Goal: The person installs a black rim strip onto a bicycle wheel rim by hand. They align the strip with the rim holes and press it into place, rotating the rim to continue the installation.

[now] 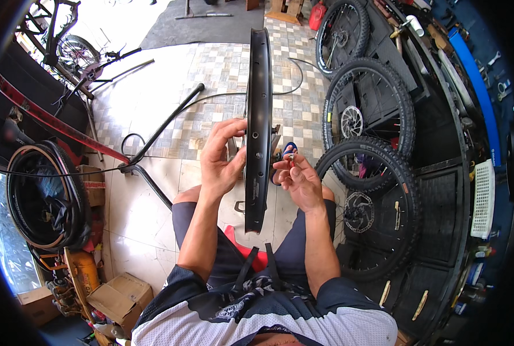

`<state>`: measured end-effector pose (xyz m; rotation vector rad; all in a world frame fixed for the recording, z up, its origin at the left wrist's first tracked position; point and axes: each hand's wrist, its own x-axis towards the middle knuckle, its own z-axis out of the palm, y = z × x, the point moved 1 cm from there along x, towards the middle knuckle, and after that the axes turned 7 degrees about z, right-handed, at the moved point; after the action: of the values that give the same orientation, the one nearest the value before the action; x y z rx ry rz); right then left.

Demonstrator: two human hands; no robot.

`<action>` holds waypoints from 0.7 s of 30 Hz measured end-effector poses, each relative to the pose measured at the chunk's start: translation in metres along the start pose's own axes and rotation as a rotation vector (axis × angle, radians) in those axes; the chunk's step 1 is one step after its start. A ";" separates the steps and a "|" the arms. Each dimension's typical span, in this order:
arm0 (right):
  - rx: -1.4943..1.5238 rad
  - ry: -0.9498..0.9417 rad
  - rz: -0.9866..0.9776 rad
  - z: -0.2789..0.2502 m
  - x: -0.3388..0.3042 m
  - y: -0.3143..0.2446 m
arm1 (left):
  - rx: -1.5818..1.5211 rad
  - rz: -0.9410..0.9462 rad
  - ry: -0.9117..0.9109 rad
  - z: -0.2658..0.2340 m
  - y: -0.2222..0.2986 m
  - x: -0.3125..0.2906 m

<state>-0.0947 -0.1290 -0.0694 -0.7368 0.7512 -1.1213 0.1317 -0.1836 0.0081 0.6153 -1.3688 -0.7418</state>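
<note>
A black bicycle wheel rim (258, 130) stands upright in front of me, seen edge-on, with a row of holes along its inner channel. My left hand (221, 155) is at the rim's left side, thumb and fingers curled against it; the fingertips are partly hidden by the rim. To the right of the rim, apart from it, my right hand (300, 183) is closed in a pinch on a small red piece (292, 162) with a metallic end. Its exact kind is too small to tell. Behind the rim, metal stand parts (275, 135) show in part.
Several tyred wheels (404, 104) lean on a dark bench front at right. At left are a black tubular stand (164, 124), a red bar (66, 128), stacked tyres (17, 190) and a cardboard box (120, 294). A cable (228, 93) crosses the tiled floor. A white basket (484, 199) sits far right.
</note>
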 end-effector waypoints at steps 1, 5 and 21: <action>0.000 -0.003 0.005 0.000 0.000 0.000 | 0.120 0.103 -0.060 -0.002 0.000 0.004; 0.002 -0.009 -0.001 0.000 0.001 0.001 | 0.052 0.174 -0.071 0.002 -0.004 0.011; -0.032 0.015 -0.136 0.024 0.026 -0.017 | 0.064 0.166 -0.090 0.002 0.002 0.015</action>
<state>-0.0765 -0.1551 -0.0464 -0.8172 0.7416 -1.2408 0.1308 -0.1939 0.0191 0.5158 -1.5113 -0.5999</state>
